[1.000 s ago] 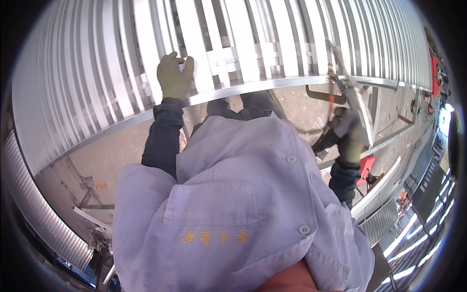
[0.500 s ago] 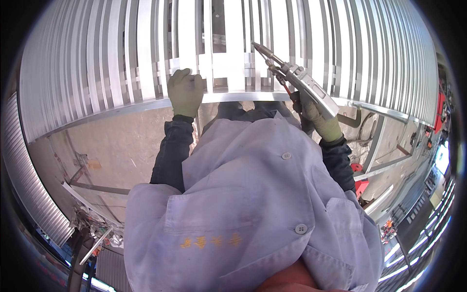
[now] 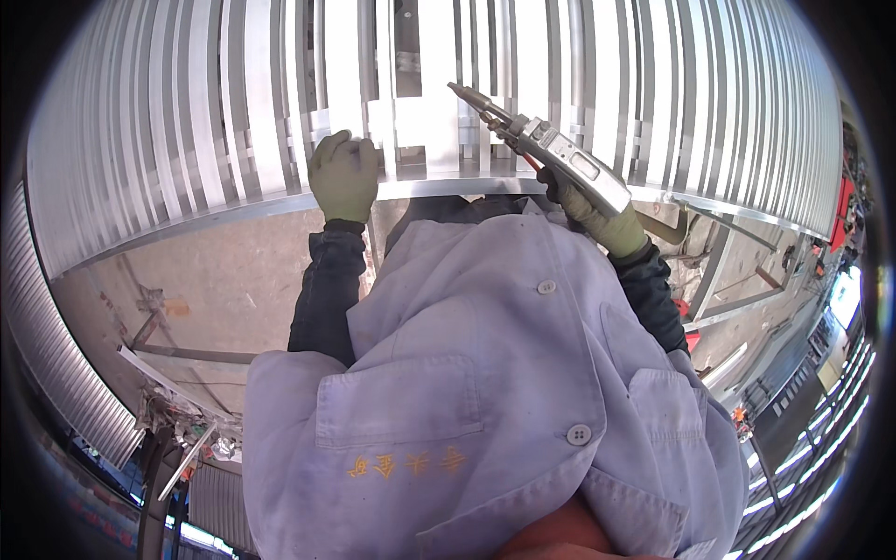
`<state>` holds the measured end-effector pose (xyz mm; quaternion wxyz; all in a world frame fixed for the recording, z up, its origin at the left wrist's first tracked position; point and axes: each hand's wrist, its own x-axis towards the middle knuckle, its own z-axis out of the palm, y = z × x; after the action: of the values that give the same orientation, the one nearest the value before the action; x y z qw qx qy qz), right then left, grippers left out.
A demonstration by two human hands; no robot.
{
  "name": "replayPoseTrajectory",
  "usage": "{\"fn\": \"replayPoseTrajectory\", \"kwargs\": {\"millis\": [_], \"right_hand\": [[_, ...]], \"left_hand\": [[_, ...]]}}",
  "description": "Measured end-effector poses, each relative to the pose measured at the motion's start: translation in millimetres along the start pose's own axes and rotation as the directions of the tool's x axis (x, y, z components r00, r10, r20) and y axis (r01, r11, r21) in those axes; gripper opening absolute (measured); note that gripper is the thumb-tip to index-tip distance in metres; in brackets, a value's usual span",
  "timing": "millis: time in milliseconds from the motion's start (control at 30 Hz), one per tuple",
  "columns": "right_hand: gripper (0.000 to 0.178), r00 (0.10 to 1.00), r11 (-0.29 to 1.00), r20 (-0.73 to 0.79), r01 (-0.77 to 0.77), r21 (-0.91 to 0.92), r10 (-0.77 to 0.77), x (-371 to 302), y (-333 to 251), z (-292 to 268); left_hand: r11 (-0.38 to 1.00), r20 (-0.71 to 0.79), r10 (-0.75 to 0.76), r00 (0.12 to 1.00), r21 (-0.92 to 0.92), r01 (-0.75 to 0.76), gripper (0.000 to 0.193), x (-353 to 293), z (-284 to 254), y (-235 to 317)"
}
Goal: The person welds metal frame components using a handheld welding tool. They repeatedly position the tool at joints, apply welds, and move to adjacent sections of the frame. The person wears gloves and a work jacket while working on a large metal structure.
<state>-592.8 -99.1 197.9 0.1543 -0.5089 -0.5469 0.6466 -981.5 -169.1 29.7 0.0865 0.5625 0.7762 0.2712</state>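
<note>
A silver handheld welding gun (image 3: 565, 152) with a narrow nozzle is in my right hand (image 3: 597, 219), which wears a yellow-green glove wrapped round its rear. The gun slants up and left, its tip above the pale metal slats. My left hand (image 3: 343, 182), gloved alike, lies at the near ends of the slats (image 3: 261, 103) with its fingers curled. Whatever those fingers close on is hidden under them. Below both hands runs the metal frame's front rail (image 3: 457, 187).
More slats spread far to both sides. A curved metal clamp (image 3: 672, 227) hangs at the rail right of my right hand. Steel frame bars (image 3: 191, 359) cross the floor below left. A ribbed metal stack (image 3: 65, 345) stands at the far left.
The welding gun and my right hand have shifted left across the slats. My left hand sits slightly further left in view, its fingers still curled.
</note>
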Motion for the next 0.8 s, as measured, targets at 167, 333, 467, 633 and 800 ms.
{"fn": "replayPoseTrajectory", "kwargs": {"millis": [167, 333, 467, 633, 800], "right_hand": [[0.053, 1.000, 0.995, 0.005, -0.014, -0.102, 0.015, 11, -4, -9], [0.049, 0.966, 0.883, 0.156, 0.253, -0.396, -0.207, 36, -67, -56], [0.044, 0.971, 0.828, 0.214, 0.205, -0.521, -0.106, 56, -128, -117], [0.044, 0.900, 0.721, 0.435, 0.279, -0.635, 0.035, 105, -159, -158], [0.044, 0.696, 0.727, 0.703, 0.408, -0.553, 0.144, 169, -144, -119]], "left_hand": [[1.000, 0.000, 0.012, 1.000, -0.001, -0.012, 0.026, 1, 4, -4], [0.999, -0.029, -0.037, 0.999, -0.034, 0.036, 0.025, 0, 6, -4], [0.997, -0.103, -0.081, 0.991, -0.026, 0.078, 0.026, 4, 11, -5], [0.995, -0.119, -0.073, 0.990, 0.065, 0.081, 0.032, 1, 13, -9], [0.979, -0.138, -0.134, 0.981, 0.137, 0.153, 0.034, -5, 12, -10]]}}
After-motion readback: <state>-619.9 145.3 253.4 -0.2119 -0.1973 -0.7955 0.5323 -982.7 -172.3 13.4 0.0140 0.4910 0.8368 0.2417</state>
